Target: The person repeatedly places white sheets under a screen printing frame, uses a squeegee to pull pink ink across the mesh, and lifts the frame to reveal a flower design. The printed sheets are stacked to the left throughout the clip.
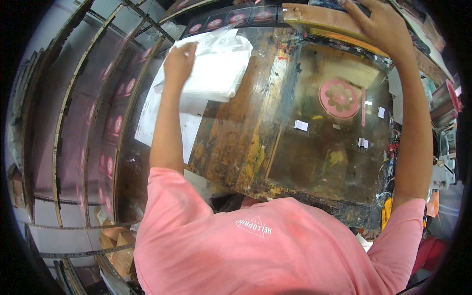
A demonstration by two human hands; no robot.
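At the upper left, my left hand [182, 58] pinches the edge of a thin clear plastic sheet [223, 30]. Beneath that sheet lies a stack of white sheets [216, 71], some in clear plastic. Up at the right, my right hand [381, 22] is bent over a long wooden bar [327, 18] with a yellowish lower edge; part of its grip is hidden. Below the bar is a dark, glossy printing board [314, 147]. On it a pink disc with a flower shape [339, 98] shows, beside a narrow pink strip [363, 107].
Small white folded tabs [301, 125] sit on the board around the disc. To the left stands a metal rack [61, 147] with rows of pink-and-dark printed sheets [117, 127]. More printed sheets [215, 23] lie along the far edge. Jars and tools [445, 157] crowd the right side.
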